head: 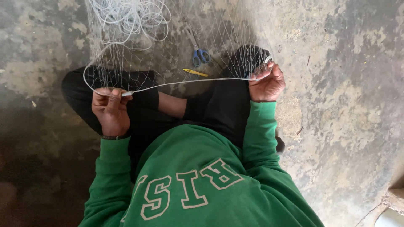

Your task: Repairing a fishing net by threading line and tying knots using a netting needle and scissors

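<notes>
You sit cross-legged on the mottled grey concrete floor (345, 105) with a fine white mesh fishing net (176, 46) draped over your knees and spreading away toward the far side. Your left hand (110, 110) is closed in a fist around the thick white edge cord (189, 82) of the net, low on the left. Your right hand (266, 83) is pinched shut on the same cord, over your right knee. The two hands are well apart, so the stretch of cord between them runs nearly straight and taut; held this way, the meshes hanging from it open out and are easier to see. Beyond your left hand the cord loops round slack toward the far left.

At the far edge, a loose bundle of thin white line (130, 17) lies heaped on the net, out of the way of the stretched part. Between your knees, within reach on the floor under the mesh, lie one pair of blue-handled scissors (198, 52) and, just nearer to you, one slim yellow netting needle (195, 72). So you have one net, one taut cord, one heap of line, one pair of scissors and one needle. A dark band shows at your left wrist above the green sleeve (113, 168).
</notes>
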